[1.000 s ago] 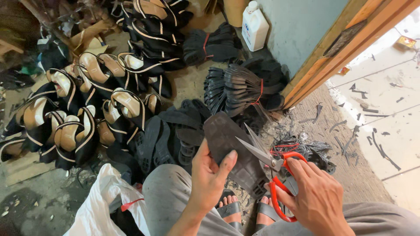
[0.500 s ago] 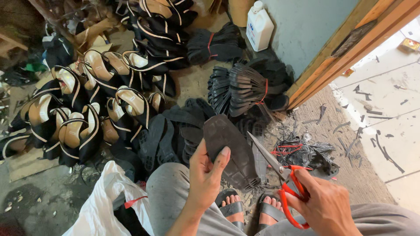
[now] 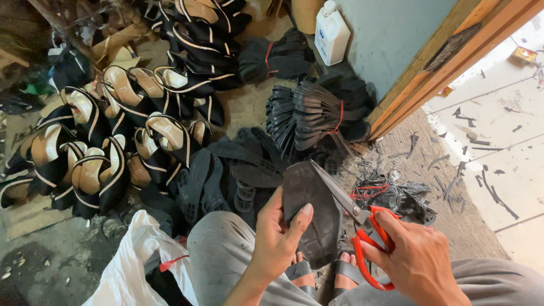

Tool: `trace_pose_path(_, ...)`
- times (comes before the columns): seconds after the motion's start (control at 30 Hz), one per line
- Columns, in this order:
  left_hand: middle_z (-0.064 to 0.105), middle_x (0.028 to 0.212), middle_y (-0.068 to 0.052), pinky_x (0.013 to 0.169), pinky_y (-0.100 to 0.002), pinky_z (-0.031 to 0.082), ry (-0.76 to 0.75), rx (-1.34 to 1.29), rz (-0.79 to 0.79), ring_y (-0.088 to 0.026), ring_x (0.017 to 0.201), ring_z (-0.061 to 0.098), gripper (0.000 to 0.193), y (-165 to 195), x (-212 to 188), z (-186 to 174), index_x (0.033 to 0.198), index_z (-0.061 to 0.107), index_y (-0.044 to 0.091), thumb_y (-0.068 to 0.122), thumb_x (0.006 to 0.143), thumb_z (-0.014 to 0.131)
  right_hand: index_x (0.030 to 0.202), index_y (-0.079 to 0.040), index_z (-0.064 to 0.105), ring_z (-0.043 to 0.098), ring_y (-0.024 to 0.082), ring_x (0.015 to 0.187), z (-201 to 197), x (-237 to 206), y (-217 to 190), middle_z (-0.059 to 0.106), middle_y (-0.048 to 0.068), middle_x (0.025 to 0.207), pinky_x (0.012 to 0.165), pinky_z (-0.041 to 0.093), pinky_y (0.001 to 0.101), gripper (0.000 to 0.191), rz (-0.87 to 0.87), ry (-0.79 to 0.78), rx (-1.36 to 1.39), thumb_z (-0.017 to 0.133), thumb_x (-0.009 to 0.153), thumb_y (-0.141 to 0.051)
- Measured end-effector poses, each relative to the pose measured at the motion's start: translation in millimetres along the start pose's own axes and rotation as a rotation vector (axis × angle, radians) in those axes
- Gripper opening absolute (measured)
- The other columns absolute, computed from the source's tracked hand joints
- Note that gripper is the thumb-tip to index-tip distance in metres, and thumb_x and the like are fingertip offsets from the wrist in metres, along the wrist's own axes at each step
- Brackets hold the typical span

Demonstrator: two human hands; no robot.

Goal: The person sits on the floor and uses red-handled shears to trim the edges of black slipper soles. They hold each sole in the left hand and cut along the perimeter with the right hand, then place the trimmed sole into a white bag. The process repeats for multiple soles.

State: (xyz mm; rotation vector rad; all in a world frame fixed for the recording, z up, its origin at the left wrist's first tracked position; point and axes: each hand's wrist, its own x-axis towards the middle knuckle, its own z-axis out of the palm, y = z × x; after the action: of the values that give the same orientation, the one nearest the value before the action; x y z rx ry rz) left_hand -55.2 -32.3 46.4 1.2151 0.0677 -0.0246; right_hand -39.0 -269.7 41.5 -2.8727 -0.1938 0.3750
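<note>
I'm trimming a black rubber sole (image 3: 309, 212) with red-handled scissors (image 3: 362, 229), right over my knees.

My left hand (image 3: 277, 238) has its fingers wrapped round the sole's left edge, thumb pressed on its face; my right hand (image 3: 416, 260) is clenched through the scissor loops, blades lying against the sole's right edge. The sole's long axis runs up and away from me, tilted slightly left, tread side showing. Beyond the sole lies a heap of loose black soles (image 3: 238, 170), and farther off two bundles of soles tied with red bands (image 3: 317, 110). Left of the sole a pile of black-and-tan sandals (image 3: 113, 141); just below it one white plastic bag (image 3: 133, 266). One white bottle (image 3: 330, 31) stands far beyond. Black offcuts (image 3: 396, 192) sit right of the sole.
</note>
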Motion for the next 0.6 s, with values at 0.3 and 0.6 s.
trace_pose_path(0.3, 0.063, 0.101, 0.000, 0.078, -0.021, 0.047, -0.061, 0.037, -0.003, -0.003, 0.087, 0.052, 0.032, 8.6, 2.6, -10.5, 0.129, 0.061, -0.004, 0.011, 0.101, 0.065, 0.109, -0.020, 0.067, 0.071, 0.028, 0.064, -2.6, 0.6, 9.3, 0.071, 0.006, 0.065, 0.060, 0.052, 0.0416, 0.057, -0.045, 0.044, 0.057, 0.086, 0.069, -0.057)
trace_pose_path(0.6, 0.068, 0.120, -0.005, 0.096, -0.027, 0.050, -0.237, 0.110, -0.142, -0.010, 0.107, 0.060, 0.055, 32.9, 12.8, -23.8, 0.144, 0.054, -0.002, 0.013, 0.092, 0.064, 0.103, -0.010, 0.065, 0.072, 0.028, 0.083, -23.8, 0.0, 15.6, 0.075, 0.006, 0.090, 0.070, 0.053, 0.0396, 0.062, -0.291, 0.320, -0.007, 0.084, 0.064, -0.053)
